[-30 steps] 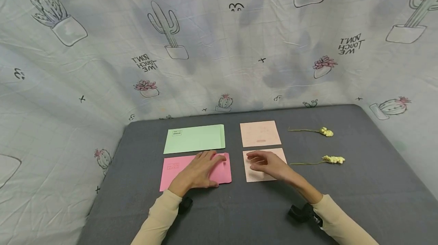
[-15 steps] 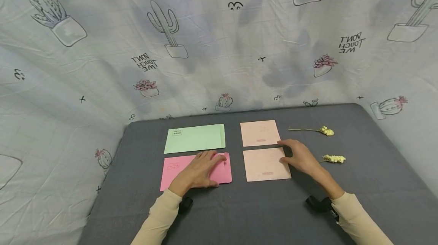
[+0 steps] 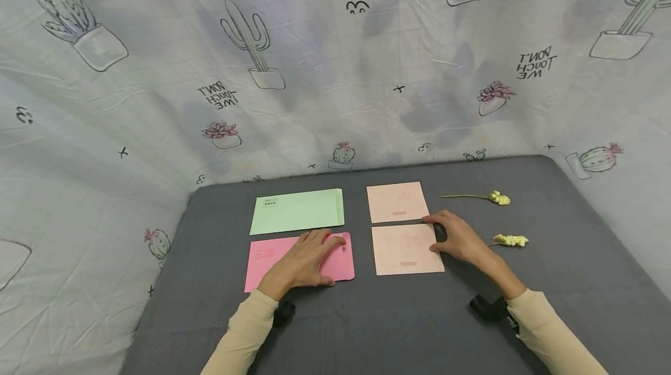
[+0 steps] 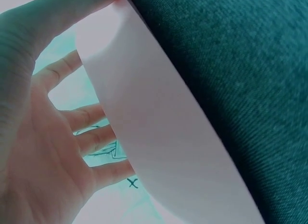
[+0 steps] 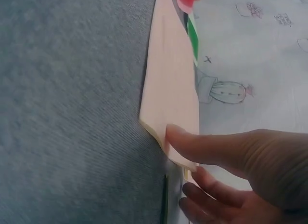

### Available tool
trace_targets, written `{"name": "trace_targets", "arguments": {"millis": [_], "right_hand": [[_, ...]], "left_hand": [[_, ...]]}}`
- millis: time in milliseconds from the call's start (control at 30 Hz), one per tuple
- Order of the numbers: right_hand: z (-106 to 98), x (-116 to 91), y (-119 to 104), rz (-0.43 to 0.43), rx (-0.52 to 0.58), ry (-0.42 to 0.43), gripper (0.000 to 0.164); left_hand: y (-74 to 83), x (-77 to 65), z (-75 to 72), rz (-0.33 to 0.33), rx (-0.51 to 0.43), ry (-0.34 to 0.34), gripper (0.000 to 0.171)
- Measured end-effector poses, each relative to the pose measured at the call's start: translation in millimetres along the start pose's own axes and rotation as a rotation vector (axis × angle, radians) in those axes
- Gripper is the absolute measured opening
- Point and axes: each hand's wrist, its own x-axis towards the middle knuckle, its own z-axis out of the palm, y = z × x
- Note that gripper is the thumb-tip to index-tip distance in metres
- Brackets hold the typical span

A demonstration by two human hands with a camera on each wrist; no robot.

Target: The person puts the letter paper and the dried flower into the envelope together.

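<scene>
White backdrop cloth (image 3: 314, 43) with potted-cactus drawings; lettering, seemingly reversed, reads DON'T TOUCH ME. Left hand (image 3: 306, 261) spread wide over pink envelope (image 3: 264, 259) on grey-covered bench (image 3: 346, 328). Right hand (image 3: 458, 239), thumb and forefinger apart, touches right side of nearer peach card (image 3: 403, 247), lying right of pink envelope. Card looks thin, easily creased: light, even fingertip pressure best, card kept flat. Printed boxes on pink envelope and green envelope (image 3: 296, 212) too small to read; likewise oval marks on nearer peach card and farther peach card (image 3: 397, 200).
</scene>
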Motion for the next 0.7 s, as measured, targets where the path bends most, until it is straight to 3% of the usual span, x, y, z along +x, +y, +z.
{"name": "trace_targets", "arguments": {"millis": [300, 533, 700], "right_hand": [[9, -8, -15, 0.005, -0.020, 0.131, 0.066], [12, -8, -16, 0.045, 0.013, 0.173, 0.092], [10, -8, -11, 0.107, 0.070, 0.170, 0.083]], "left_hand": [[-0.4, -0.8, -1.6, -0.012, -0.006, -0.001, 0.080], [0.3, -1.3, -1.3, -0.005, 0.002, 0.007, 0.080], [1.5, -0.8, -1.7, -0.003, -0.010, 0.007, 0.081]]}}
